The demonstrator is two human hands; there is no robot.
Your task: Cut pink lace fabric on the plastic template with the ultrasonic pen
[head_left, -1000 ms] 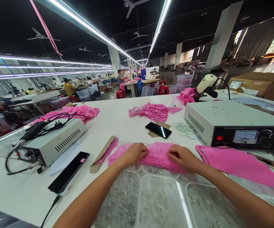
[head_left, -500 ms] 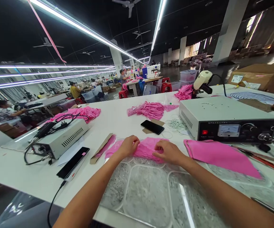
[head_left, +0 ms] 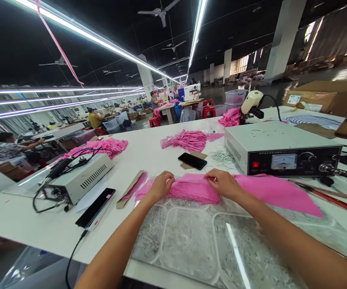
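A stack of thin pink fabric pieces (head_left: pixel 194 192) lies across the far edge of a clear panel with rounded compartments (head_left: pixel 188 245). My left hand (head_left: pixel 162 187) rests at the stack's left part, its fingers curled down and closed on the fabric. At the upper right of the stack, my right hand (head_left: pixel 224 184) pinches the edge of the cloth between thumb and fingers. A separate flat pink fabric piece (head_left: pixel 277 192) lies just beyond my right wrist. Some fingertips are hidden by the hands.
On the right stands a pale control box (head_left: pixel 283 140) with a dial; pliers-like red-handled tools (head_left: pixel 333 200) lie before it. Left are a second box (head_left: pixel 84 176) with cables and a phone (head_left: pixel 95 208). Another phone (head_left: pixel 192 161) and bundled pink strips (head_left: pixel 187 140) lie beyond.
My right hand has moved right and slightly away along the fabric, and the stack's right part now lies flatter and wider. The left hand stays almost in place. The view has shifted slightly.
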